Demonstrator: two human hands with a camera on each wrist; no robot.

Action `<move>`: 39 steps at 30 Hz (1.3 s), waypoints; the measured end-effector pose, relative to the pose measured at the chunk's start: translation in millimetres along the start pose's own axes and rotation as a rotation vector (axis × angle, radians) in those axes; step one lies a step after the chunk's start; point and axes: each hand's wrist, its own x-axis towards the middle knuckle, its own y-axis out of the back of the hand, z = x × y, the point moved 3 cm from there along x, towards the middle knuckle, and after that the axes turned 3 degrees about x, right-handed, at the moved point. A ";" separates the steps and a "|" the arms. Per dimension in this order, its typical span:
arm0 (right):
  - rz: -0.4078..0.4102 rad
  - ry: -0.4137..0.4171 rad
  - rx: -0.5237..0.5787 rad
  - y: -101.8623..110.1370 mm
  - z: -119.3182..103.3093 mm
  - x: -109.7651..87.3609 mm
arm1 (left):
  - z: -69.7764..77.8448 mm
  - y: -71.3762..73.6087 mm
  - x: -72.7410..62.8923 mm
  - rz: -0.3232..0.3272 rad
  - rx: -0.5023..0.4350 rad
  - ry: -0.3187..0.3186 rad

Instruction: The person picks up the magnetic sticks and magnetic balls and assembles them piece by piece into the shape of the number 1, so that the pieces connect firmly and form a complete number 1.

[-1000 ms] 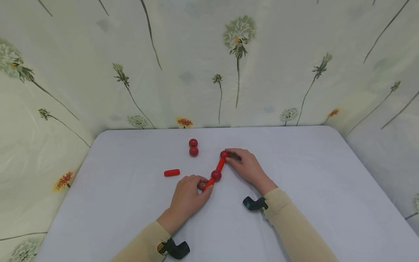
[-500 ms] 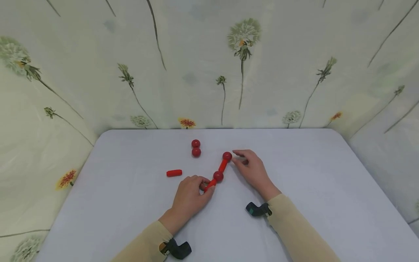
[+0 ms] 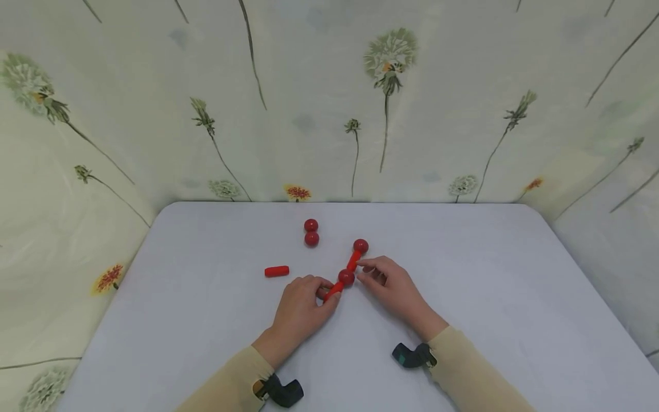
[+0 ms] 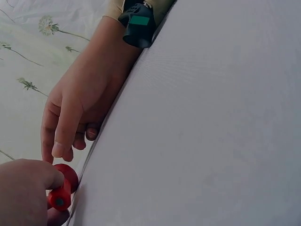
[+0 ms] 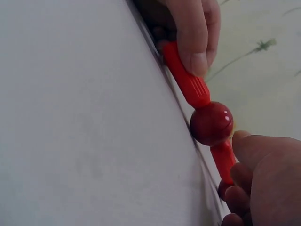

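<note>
On the table lies a joined chain of red building rods and dark red balls. My left hand (image 3: 304, 309) pinches the chain's near rod (image 5: 186, 77), which has ribbed sides; its end, with a small grey disc, shows in the left wrist view. Beyond it come the middle ball (image 3: 346, 277), the second rod (image 3: 353, 261) and the far ball (image 3: 361, 246). My right hand (image 3: 393, 289) is just right of the second rod, its fingertips right at the rod and the middle ball, thumb and forefinger apart. In the right wrist view its fingers partly cover the far ball.
Two more dark red balls (image 3: 311, 238) sit touching each other behind and left of the chain. A loose red rod (image 3: 277, 271) lies left of it. The white table (image 3: 489, 274) ends at a flower-patterned cloth (image 3: 309, 114) behind.
My right hand has let go of the far ball and drawn back toward me, down to the second rod. The left hand keeps its pinch on the near rod.
</note>
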 end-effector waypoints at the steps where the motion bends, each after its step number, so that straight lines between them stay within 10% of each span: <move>1: -0.007 0.007 -0.001 -1.4 -1.4 -1.5 | 0.2 -0.2 0.0 0.001 0.000 -0.003; 39: -0.067 0.030 -0.130 -15.4 -18.8 -6.7 | -1.7 0.1 -3.2 0.002 -0.005 -0.064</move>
